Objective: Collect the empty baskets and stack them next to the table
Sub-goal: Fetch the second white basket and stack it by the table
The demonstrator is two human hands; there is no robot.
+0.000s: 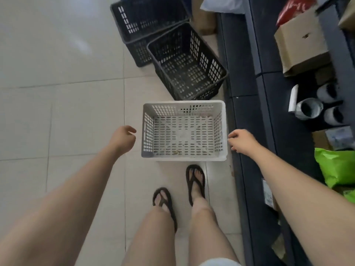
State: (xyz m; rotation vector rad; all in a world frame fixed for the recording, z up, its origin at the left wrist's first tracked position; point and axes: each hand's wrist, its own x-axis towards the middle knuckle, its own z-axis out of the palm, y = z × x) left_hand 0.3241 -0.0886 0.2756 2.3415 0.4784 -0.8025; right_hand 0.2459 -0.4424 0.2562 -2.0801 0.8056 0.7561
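An empty white plastic basket (222, 129) sits on the tiled floor just ahead of my feet, beside the dark table (247, 77). My left hand (124, 138) hovers a little off its left wall, fingers loosely curled, holding nothing. My right hand (242, 140) is at the basket's right wall, fingertips at or just off the rim, empty. Beyond the white basket stands an empty black basket (215, 73), tilted at an angle. A second black basket (123, 25) lies behind it, touching it.
The dark table runs along the right side with cardboard boxes (301, 41), a metal tin (309, 110) and a green bag (336, 166) on its shelves. My sandalled feet (195, 181) stand right behind the white basket. Pale floor tiles (57, 93) spread to the left.
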